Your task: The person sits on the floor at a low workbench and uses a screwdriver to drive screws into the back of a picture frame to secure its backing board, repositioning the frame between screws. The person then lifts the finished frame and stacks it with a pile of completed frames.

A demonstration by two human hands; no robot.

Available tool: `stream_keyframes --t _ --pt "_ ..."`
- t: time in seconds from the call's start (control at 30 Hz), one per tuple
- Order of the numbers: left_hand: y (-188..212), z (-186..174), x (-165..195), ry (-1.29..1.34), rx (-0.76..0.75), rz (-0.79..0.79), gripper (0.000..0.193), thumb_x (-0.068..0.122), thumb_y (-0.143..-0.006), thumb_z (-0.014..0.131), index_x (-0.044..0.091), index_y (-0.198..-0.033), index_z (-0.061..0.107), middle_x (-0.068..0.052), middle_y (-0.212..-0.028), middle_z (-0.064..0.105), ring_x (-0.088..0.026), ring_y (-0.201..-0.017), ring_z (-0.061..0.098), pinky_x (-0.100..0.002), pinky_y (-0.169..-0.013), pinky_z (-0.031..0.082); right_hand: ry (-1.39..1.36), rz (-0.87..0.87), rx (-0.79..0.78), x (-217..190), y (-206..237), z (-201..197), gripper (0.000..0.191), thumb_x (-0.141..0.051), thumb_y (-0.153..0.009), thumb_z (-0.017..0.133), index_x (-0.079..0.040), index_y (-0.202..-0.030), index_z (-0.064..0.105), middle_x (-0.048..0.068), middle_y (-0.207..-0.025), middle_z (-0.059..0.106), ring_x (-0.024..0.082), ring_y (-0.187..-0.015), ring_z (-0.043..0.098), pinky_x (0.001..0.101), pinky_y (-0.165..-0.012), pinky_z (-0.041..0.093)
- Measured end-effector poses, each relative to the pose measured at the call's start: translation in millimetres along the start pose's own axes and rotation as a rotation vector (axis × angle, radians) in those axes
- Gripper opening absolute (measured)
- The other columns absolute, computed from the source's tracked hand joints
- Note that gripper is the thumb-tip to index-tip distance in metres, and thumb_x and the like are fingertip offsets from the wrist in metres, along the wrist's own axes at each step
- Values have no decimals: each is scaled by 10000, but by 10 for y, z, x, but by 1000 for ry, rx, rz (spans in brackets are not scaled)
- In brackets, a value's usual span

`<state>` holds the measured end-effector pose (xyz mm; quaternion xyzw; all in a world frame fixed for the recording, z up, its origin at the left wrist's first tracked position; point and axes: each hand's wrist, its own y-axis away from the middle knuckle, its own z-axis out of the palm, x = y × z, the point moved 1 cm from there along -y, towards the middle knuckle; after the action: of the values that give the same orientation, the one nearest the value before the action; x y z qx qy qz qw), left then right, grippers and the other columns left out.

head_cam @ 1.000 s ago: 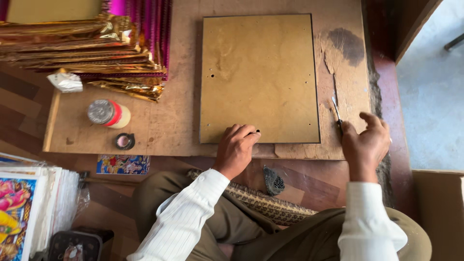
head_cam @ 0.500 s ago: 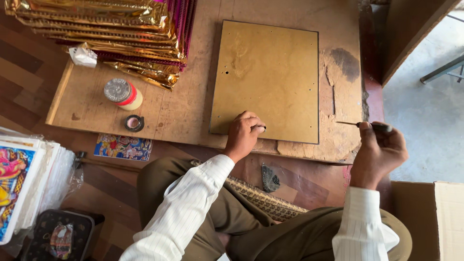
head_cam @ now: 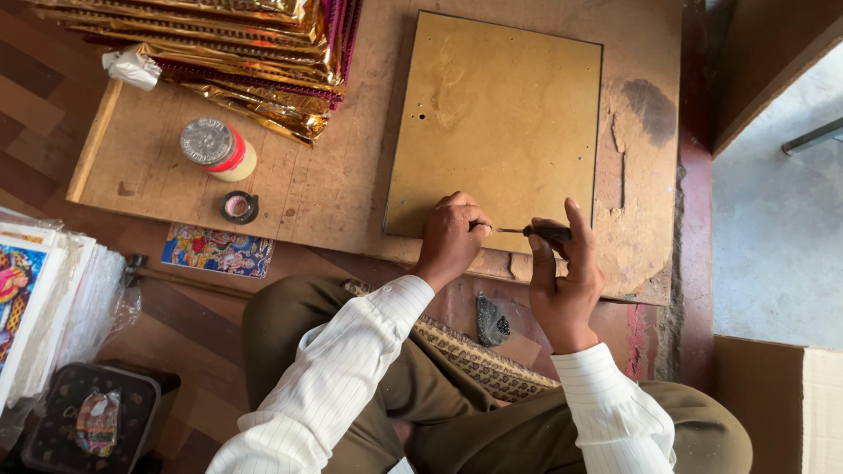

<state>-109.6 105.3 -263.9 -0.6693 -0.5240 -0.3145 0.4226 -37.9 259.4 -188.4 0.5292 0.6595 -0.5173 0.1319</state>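
Head view: right hand (head_cam: 562,281) fingers pinch a thin pointed tool (head_cam: 536,232) aimed at the left hand (head_cam: 452,235), whose fingers are curled, pressing the brown board (head_cam: 496,114); a slip could prick them.

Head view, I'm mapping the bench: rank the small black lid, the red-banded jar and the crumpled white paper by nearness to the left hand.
1. Small black lid, left of the left hand.
2. Red-banded jar, just beyond the lid.
3. Crumpled white paper, far upper left by the foil stack.

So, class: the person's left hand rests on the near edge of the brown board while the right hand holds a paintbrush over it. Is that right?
Not quite. The head view shows the right hand holding a thin dark-handled pointed tool, not a paintbrush. The left hand does rest on the brown board's near edge.
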Motion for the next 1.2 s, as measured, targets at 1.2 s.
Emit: stream_keyframes --t 1.2 --pt "7 -3 33 -23 8 -3 55 20 -788 769 43 -745 743 -80 -894 693 -254 -878 684 -386 -788 541 22 -15 -80 108 -1 105 460 92 -1012 647 -23 -1446 546 144 -1146 746 193 -1073 747 324 -913 617"
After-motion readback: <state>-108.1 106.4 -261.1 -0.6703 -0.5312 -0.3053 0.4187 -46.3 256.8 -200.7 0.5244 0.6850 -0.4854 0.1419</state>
